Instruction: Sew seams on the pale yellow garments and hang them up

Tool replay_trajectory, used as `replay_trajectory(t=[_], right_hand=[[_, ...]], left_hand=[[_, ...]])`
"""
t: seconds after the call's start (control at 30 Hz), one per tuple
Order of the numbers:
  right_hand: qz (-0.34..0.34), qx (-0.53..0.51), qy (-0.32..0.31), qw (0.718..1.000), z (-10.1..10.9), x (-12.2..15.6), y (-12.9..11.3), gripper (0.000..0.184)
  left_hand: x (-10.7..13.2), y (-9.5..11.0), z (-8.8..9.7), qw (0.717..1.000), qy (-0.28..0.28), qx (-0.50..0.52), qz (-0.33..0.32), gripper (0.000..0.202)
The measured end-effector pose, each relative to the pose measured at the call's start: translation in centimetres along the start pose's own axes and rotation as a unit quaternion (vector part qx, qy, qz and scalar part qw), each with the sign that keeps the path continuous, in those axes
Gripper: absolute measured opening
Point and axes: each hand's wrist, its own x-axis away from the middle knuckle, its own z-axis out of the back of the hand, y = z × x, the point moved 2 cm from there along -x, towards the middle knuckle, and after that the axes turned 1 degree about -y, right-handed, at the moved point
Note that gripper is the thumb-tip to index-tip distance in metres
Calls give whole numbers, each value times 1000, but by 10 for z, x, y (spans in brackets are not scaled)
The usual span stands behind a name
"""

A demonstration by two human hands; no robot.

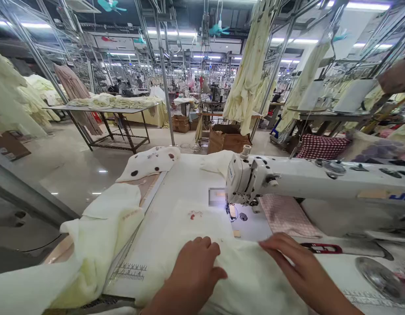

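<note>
A pale cream garment piece [205,227] with a small red print lies on the white sewing table [185,183], in front of the sewing machine [287,177]. My left hand [194,269] rests on the cloth with its fingers curled under and pressing down. My right hand [296,264] lies flat on the fabric's right part, fingers stretched out toward the left. Both hands sit well short of the needle area [233,210], which is lit by the machine's lamp.
A heap of cream fabric [100,227] hangs over the table's left edge, and a spotted piece [149,162] lies further back. Red-handled snips [322,248] lie right of my right hand. Cardboard boxes [227,139], hanging garments and other work tables fill the hall.
</note>
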Motion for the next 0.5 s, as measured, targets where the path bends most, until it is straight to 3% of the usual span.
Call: replay_trajectory(t=[0.13,0.27,0.37,0.43,0.5], right_hand=[[46,77,-97,991,-30,-36,-4,12],[46,56,-96,993,-36,-39,6,18],[38,23,-67,997,-16,-29,6,24],[9,-33,-27,999,8,-19,2,24],[-64,-94,82,990,35,-6,-3,34]], left_hand=[[-4,6,-11,999,-22,-50,5,31],[-3,7,-16,999,-15,-22,-33,57],[0,10,-14,993,20,62,-99,66],[2,7,-7,983,35,138,-120,41],[3,2,2,965,40,230,-120,17]])
